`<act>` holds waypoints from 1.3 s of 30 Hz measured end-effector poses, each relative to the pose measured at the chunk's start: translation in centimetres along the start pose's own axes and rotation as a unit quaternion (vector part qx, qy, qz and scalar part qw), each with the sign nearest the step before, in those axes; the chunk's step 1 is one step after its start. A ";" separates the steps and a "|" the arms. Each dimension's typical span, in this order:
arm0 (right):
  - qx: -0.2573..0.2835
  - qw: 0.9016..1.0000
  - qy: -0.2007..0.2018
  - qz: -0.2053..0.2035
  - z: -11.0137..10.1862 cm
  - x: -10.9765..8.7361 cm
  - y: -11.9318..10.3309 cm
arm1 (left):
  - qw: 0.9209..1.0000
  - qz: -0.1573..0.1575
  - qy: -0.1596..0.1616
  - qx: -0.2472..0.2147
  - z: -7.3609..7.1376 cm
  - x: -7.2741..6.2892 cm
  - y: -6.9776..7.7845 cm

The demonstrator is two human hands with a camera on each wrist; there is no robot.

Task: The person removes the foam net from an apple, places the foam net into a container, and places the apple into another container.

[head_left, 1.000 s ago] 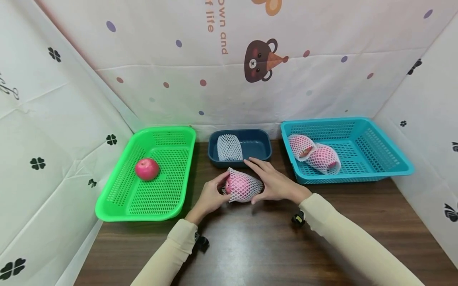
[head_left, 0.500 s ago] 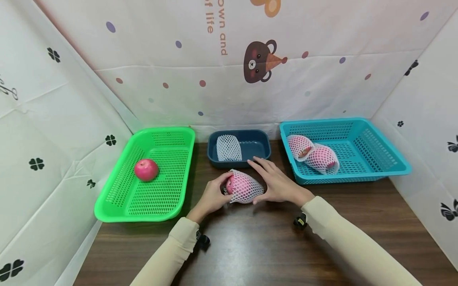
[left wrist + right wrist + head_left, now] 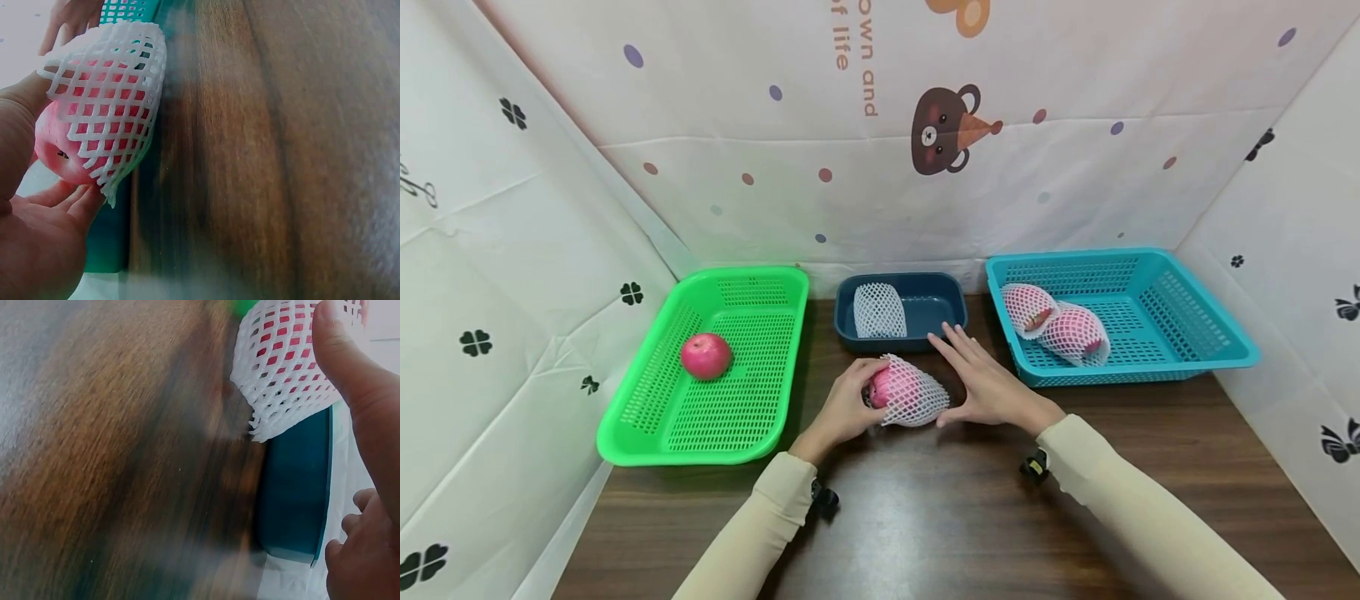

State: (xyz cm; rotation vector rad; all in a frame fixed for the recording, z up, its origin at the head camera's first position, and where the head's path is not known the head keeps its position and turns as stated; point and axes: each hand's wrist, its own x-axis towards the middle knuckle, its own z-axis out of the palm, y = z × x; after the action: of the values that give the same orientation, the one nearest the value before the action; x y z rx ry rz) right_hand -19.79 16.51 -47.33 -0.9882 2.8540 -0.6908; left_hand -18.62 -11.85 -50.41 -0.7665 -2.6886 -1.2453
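A red apple point(image 3: 59, 140) sits most of the way inside a white foam net sleeve point(image 3: 917, 396) just above the dark wooden table. My left hand point(image 3: 844, 404) grips it at the left end, thumb on the near side and fingers on the far side; the stem end shows bare in the left wrist view. To the right of the sleeve, my right hand point(image 3: 988, 387) has its fingers spread and extended. Its thumb point(image 3: 344, 359) overlaps the net in the right wrist view; whether it touches, I cannot tell.
Behind the hands stands a dark blue tray point(image 3: 936, 342) with flat white foam nets point(image 3: 880, 311). A green basket point(image 3: 700, 454) at left holds one bare apple point(image 3: 706, 357). At right, a blue basket point(image 3: 1157, 367) holds two netted apples point(image 3: 1073, 332).
My right hand has drawn slightly to the right, its fingers opening away from the sleeve. My left hand still grips the apple in nearly the same place.
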 end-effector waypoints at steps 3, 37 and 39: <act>0.003 1.000 -0.007 0.014 -0.1 -0.2 0.0 | 1.000 -0.012 -0.006 0.007 0.1 0.2 0.2; 0.018 1.000 -0.022 -0.008 0.7 -0.5 0.8 | 0.998 -0.058 -0.016 -0.025 0.0 0.8 -0.1; 0.018 0.999 -0.027 -0.003 0.8 -0.3 0.7 | 0.998 -0.060 -0.018 -0.026 0.0 0.8 -0.1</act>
State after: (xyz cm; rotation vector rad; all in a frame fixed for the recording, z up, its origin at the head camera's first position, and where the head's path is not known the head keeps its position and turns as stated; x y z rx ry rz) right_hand -19.77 16.87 -48.38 -0.9961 2.7840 -0.7034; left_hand -19.34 -11.56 -50.29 -0.6475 -2.7773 -1.3456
